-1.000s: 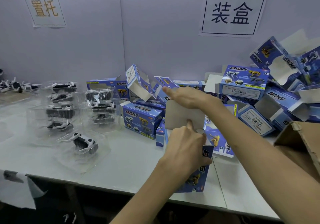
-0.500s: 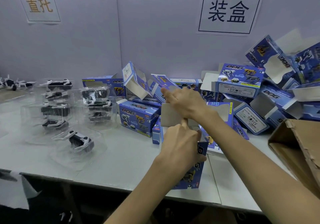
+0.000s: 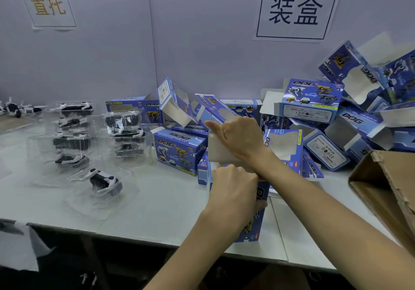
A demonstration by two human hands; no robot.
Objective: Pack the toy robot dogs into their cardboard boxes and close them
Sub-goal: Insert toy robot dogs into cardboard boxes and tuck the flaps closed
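Gripping the upper part of an upright blue cardboard box (image 3: 253, 229), the left hand (image 3: 233, 191) had its fingers curled round the box and its thumb on the right-hand face. The box stood at the front edge of the grey table (image 3: 157, 204), with its white top flap (image 3: 216, 150) raised. The right hand (image 3: 241, 139) lay over that flap's upper edge, index finger stretched out to the left; whether the thumb pinched the flap from behind could not be seen. To the left, a black and white toy robot dog (image 3: 104, 180) lay in a clear plastic tray, near more trayed dogs (image 3: 71, 141) stacked behind it. A jumble of open blue boxes (image 3: 314, 101) marked DOG was heaped against the wall behind the hands. A brown carton (image 3: 386, 188) sat at the right.
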